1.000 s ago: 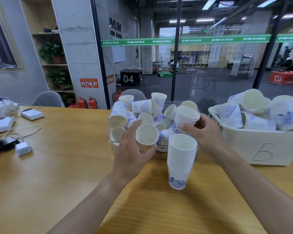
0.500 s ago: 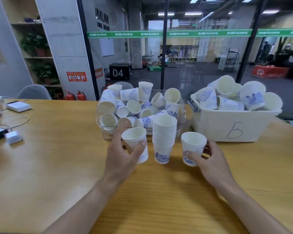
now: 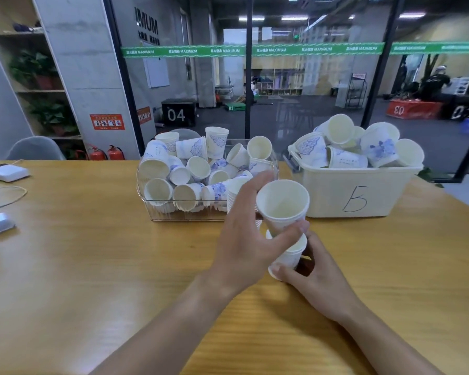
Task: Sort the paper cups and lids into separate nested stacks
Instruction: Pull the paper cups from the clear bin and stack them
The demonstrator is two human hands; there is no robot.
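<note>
An upright paper cup (image 3: 282,204) is gripped by the left hand (image 3: 245,244), with the thumb on its near side and the fingers curled round the far side. It is held directly above a second cup (image 3: 291,254), its base just at or inside that cup's rim (which of the two cannot be told). The lower cup is pinched near its base by the right hand (image 3: 313,274), thumb in front and fingers behind, and is stood on or just above the table (image 3: 92,266). A nested stack (image 3: 234,197) is partly hidden behind the left hand, just in front of the clear bin (image 3: 157,212). Loose cups are heaped in that bin, and more are piled in the white tub (image 3: 358,196) marked with a handwritten figure, beside it on the right. White adapters (image 3: 0,223) and a cable are seen at the table's left edge.
</note>
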